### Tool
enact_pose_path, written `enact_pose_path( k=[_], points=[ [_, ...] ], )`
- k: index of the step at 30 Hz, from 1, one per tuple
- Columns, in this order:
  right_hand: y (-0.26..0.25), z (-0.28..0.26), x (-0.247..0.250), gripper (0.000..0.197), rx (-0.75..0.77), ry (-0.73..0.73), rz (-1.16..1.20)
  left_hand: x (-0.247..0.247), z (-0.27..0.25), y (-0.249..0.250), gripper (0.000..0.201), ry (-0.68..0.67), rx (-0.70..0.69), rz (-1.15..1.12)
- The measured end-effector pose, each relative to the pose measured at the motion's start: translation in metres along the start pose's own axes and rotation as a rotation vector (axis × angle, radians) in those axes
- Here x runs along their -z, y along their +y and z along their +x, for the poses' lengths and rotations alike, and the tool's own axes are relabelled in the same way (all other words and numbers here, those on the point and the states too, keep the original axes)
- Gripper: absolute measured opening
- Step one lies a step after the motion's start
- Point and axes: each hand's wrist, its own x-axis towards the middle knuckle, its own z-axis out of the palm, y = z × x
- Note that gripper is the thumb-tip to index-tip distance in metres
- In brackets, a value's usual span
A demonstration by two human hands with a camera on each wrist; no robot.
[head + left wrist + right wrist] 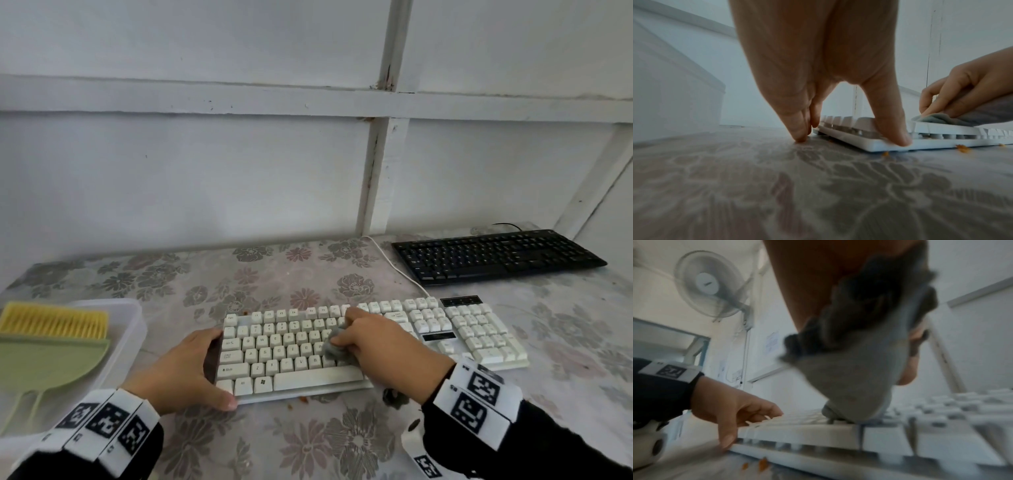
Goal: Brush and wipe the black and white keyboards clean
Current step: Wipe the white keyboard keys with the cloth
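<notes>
My left fingers (pixel 205 346) lie straight against the left end of the white keyboard (pixel 479 342), thumb on its front edge. My right hand (pixel 380 346) bunches a grey cloth (pixel 334 347) onto the middle keys. Orange crumbs (pixel 963 148) lie at the front edge. Black keyboard (pixel 496 256) sits farther right on the worktop (pixel 239 281).

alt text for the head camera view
A right hand wipes the white keyboard with a grey cloth while the left hand steadies its end. A black keyboard lies behind; a brush and dustpan sit left.
</notes>
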Motion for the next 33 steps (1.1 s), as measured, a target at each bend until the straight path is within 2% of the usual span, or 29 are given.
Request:
enact_pose_path(
  k=[5, 8, 12, 15, 17, 22, 30, 33],
  points=[
    [0.024, -0.009, 0.010, 0.019, -0.168, -0.034, -0.044, 0.000, 0.001, 0.001, 0.123, -0.005, 0.023, 0.005],
    [0.018, -0.007, 0.024, 0.040, -0.250, -0.100, 0.007, -0.001, 0.002, 0.000, 0.118, -0.003, 0.023, -0.001],
    [-0.030, 0.006, 0.026, 0.036, -0.077, -0.125, 0.157, -0.001, 0.004, -0.004, 0.127, -0.004, 0.029, 0.006],
    [-0.052, 0.019, 0.006, 0.018, 0.060, -0.122, 0.065, -0.001, 0.005, -0.007, 0.138, -0.013, 0.023, 0.004],
    [-0.048, 0.022, -0.003, 0.015, 0.094, -0.105, 0.031, -0.001, 0.005, -0.009, 0.136, -0.014, 0.013, 0.005],
    [-0.015, 0.007, -0.006, 0.017, 0.040, -0.049, 0.012, -0.001, 0.004, -0.005, 0.123, -0.007, -0.013, -0.009],
    [0.016, -0.011, 0.012, 0.016, -0.106, -0.082, -0.006, -0.001, 0.007, -0.011, 0.123, -0.011, -0.032, -0.032],
    [0.017, -0.007, 0.020, 0.021, -0.121, -0.026, 0.012, -0.002, 0.008, -0.012, 0.123, -0.013, -0.036, -0.025]
  ],
)
